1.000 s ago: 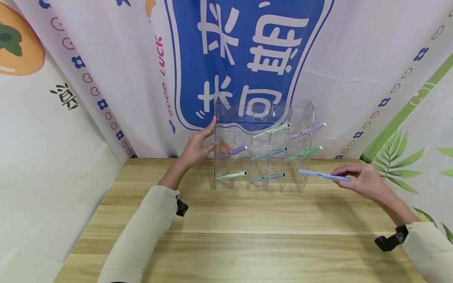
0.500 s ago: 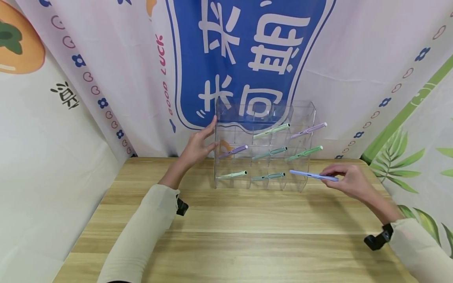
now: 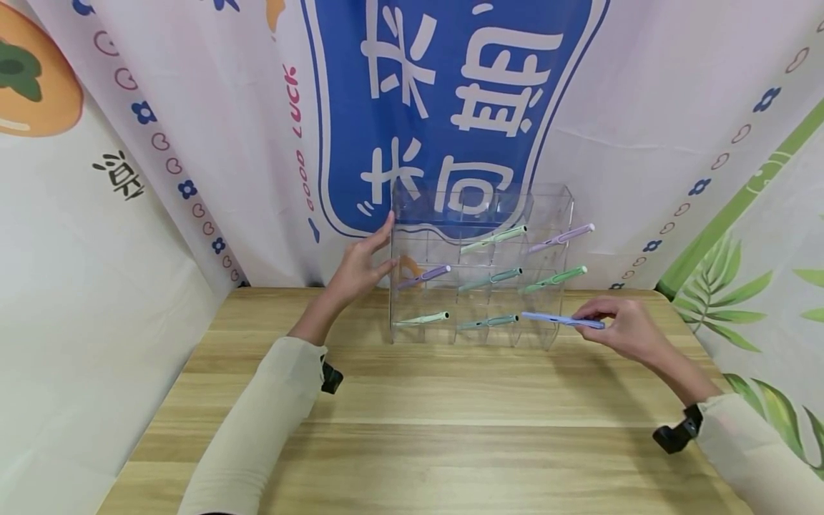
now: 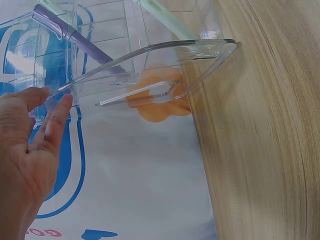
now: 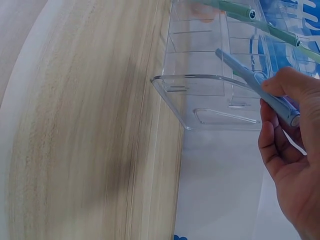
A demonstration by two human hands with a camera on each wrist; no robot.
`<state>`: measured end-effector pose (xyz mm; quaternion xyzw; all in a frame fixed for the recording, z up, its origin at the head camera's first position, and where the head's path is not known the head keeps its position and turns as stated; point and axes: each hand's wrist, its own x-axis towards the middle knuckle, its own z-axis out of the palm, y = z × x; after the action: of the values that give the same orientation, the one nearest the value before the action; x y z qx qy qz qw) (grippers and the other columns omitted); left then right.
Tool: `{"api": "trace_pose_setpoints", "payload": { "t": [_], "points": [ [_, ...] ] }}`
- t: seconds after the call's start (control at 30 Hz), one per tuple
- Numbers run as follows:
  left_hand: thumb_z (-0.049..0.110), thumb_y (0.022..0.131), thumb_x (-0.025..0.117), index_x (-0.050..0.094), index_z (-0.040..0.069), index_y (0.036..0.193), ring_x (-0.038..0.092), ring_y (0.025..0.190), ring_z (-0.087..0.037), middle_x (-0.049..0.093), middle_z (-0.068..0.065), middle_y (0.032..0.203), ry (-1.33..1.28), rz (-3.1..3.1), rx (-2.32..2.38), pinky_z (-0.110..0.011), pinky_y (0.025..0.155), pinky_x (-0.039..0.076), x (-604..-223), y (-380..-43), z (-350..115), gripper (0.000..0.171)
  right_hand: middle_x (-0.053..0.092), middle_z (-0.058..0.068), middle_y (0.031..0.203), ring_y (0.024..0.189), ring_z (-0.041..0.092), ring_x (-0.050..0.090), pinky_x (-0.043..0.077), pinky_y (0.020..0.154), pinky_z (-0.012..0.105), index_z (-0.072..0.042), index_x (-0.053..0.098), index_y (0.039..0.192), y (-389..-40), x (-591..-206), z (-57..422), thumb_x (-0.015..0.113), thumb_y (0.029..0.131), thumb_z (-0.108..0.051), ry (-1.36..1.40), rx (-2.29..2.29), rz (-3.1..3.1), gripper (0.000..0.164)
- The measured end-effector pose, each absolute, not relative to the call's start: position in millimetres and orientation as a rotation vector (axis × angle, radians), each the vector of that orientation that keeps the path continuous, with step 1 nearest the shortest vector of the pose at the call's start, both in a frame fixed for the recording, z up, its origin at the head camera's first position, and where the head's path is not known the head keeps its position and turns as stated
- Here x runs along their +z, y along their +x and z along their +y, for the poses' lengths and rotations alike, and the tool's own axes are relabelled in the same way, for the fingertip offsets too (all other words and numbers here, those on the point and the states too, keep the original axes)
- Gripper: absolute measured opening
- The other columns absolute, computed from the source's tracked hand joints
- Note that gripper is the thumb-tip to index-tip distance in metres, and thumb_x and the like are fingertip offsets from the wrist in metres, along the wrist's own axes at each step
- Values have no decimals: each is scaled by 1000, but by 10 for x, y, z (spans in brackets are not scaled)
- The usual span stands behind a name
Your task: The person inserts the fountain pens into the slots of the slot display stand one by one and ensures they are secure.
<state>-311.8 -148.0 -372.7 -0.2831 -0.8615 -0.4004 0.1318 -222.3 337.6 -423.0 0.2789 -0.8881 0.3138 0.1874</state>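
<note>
A clear acrylic pen rack stands at the back of the table with several pens slanting out of its compartments. My left hand rests on the rack's left side, fingers fairly straight; the left wrist view shows its fingertips against the clear panel. At the lower right of the rack, my right hand pinches a light blue pen near one end. In the right wrist view the pen's far end points toward the bottom right compartment; whether it is inside I cannot tell.
In the racks sit a lavender pen, a green pen, a purple pen, a pale green pen and a teal pen, among others. Behind hangs a printed curtain. The wooden table spreads out in front.
My right hand has moved left with the light blue pen, bringing the pen's far end across the rack's right edge. The left hand has stayed at the rack's left side.
</note>
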Motion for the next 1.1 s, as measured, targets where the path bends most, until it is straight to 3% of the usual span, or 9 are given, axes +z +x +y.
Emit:
{"api": "trace_pose_setpoints", "payload": {
  "t": [0.77,0.9,1.1],
  "points": [
    [-11,93,74,26,6,167,57,140,-37,30,-11,168,-836,-2493,-1166,-51,110,53,-3733,-3114,-1476,90,78,4,84,71,0,66,55,60,13,-7,82,87,-2247,-4387,3217,87,72,10,727,906,-2446,23],
    [-10,94,74,26,6,167,57,140,-36,30,-11,168,-832,-2498,-1162,-49,110,53,-3729,-3110,-1475,90,78,4,83,70,6,67,53,61,10,-7,81,86,-2245,-4409,3196,89,72,8,715,883,-2427,22],
    [-10,94,74,25,7,167,56,141,-37,29,-11,169,-833,-2497,-1174,-53,110,53,-3733,-3122,-1482,90,77,4,82,69,16,70,56,60,17,-7,81,85,-2241,-4430,3176,88,72,8,732,859,-2397,21]
  ]
}}
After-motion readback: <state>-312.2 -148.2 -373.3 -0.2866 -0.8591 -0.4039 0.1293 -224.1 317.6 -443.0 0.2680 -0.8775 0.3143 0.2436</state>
